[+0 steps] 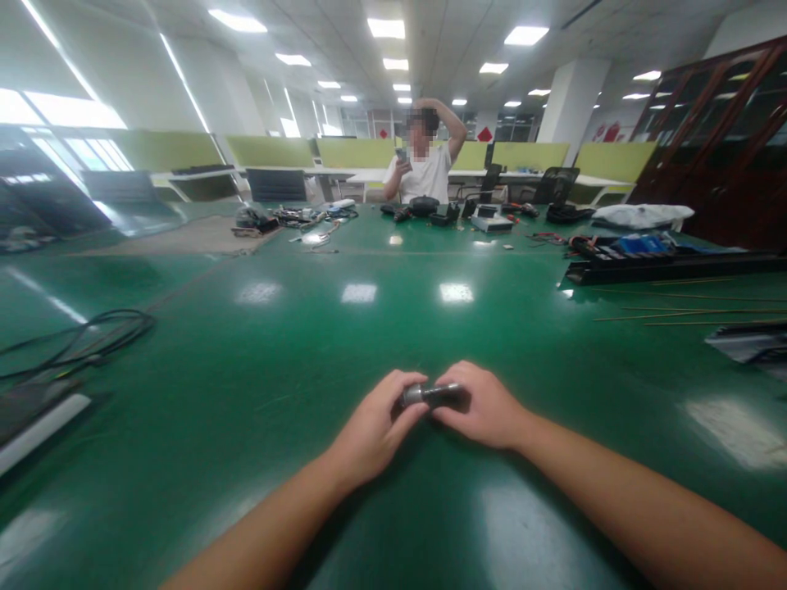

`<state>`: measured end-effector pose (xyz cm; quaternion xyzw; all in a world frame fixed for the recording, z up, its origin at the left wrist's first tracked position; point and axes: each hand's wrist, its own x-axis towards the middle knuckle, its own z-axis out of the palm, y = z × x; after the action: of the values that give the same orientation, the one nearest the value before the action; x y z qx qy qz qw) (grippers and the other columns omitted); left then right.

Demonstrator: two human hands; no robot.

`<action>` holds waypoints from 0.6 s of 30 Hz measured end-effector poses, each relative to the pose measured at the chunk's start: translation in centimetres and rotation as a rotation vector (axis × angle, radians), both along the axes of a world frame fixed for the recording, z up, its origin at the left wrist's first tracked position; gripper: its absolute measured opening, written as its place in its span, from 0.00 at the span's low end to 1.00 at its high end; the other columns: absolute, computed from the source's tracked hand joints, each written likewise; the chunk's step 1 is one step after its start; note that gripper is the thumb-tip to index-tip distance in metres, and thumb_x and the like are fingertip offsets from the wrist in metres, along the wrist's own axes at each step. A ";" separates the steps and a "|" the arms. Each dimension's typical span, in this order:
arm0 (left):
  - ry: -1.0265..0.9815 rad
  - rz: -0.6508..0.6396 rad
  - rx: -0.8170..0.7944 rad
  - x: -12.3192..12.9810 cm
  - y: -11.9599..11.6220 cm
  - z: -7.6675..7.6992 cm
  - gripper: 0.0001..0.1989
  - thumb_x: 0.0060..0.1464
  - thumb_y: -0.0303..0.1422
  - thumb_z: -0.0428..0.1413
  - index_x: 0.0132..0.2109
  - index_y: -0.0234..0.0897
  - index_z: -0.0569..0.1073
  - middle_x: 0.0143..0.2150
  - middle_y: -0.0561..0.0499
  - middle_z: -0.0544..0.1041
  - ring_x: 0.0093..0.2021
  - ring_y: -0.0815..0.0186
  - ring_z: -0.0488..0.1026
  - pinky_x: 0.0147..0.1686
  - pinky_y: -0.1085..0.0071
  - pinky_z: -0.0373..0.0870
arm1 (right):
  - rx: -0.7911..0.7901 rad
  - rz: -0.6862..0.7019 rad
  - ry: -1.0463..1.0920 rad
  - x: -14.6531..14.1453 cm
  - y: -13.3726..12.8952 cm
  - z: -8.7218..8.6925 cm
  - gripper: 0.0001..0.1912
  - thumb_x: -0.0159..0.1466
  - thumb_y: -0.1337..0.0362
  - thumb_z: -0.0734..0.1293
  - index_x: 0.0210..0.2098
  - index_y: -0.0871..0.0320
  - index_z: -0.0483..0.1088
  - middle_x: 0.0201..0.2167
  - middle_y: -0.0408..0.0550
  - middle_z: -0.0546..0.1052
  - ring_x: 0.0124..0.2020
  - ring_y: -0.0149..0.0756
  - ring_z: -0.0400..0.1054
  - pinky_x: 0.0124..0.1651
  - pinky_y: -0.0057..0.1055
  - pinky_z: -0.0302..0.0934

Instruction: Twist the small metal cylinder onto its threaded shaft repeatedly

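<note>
A small dark metal part, roughly cylindrical with a shinier left end, lies crosswise between my two hands, low over the green table. My left hand grips its left end, thumb in front and fingers behind. Around the right end, my right hand is closed in the same way. Both ends are partly hidden by the fingers, and what exactly the part is cannot be made out.
Black cables and a dark device with a pale edge are at the left. Long black rails and thin rods lie right. Tools and electronics line the far side, where a person holds a phone.
</note>
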<state>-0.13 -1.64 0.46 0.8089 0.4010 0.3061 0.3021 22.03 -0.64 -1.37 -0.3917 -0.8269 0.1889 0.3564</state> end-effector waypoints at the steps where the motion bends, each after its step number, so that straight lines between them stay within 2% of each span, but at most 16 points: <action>1: 0.000 -0.004 0.004 0.0 0.0 0.0 0.12 0.64 0.34 0.52 0.54 0.45 0.68 0.49 0.51 0.72 0.49 0.64 0.69 0.50 0.68 0.65 | 0.003 -0.008 0.007 0.0 0.0 0.1 0.13 0.56 0.66 0.74 0.41 0.56 0.74 0.36 0.47 0.77 0.39 0.40 0.69 0.43 0.36 0.62; 5: 0.003 0.023 0.006 0.0 0.0 -0.1 0.14 0.63 0.33 0.54 0.55 0.44 0.68 0.50 0.50 0.72 0.50 0.63 0.69 0.52 0.66 0.65 | 0.022 -0.021 0.050 -0.1 -0.3 0.6 0.15 0.56 0.67 0.74 0.42 0.56 0.73 0.36 0.47 0.77 0.39 0.39 0.69 0.44 0.36 0.63; 9: 0.018 0.080 -0.033 0.1 0.0 -0.1 0.13 0.61 0.34 0.55 0.52 0.40 0.69 0.47 0.49 0.73 0.46 0.62 0.70 0.48 0.66 0.67 | 0.040 0.017 0.075 -0.1 -0.4 0.7 0.14 0.56 0.68 0.73 0.42 0.55 0.73 0.36 0.46 0.78 0.38 0.39 0.69 0.43 0.35 0.63; 15: 0.025 0.048 -0.047 0.2 -0.2 0.4 0.10 0.60 0.36 0.56 0.47 0.39 0.70 0.42 0.50 0.74 0.41 0.62 0.71 0.42 0.67 0.67 | 0.021 0.020 0.086 -0.2 -0.6 0.5 0.16 0.57 0.70 0.71 0.45 0.55 0.72 0.38 0.47 0.78 0.38 0.39 0.70 0.43 0.35 0.64; 18: 0.023 0.036 -0.036 0.2 -0.3 0.4 0.10 0.59 0.36 0.57 0.47 0.39 0.71 0.43 0.49 0.74 0.42 0.62 0.71 0.42 0.67 0.67 | 0.038 0.058 0.093 -0.2 -0.6 0.3 0.12 0.59 0.70 0.70 0.42 0.55 0.73 0.38 0.46 0.78 0.39 0.38 0.71 0.44 0.35 0.63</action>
<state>0.09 -1.93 0.86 0.7994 0.4246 0.2947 0.3064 21.80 -1.23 -1.03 -0.3517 -0.8240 0.2014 0.3960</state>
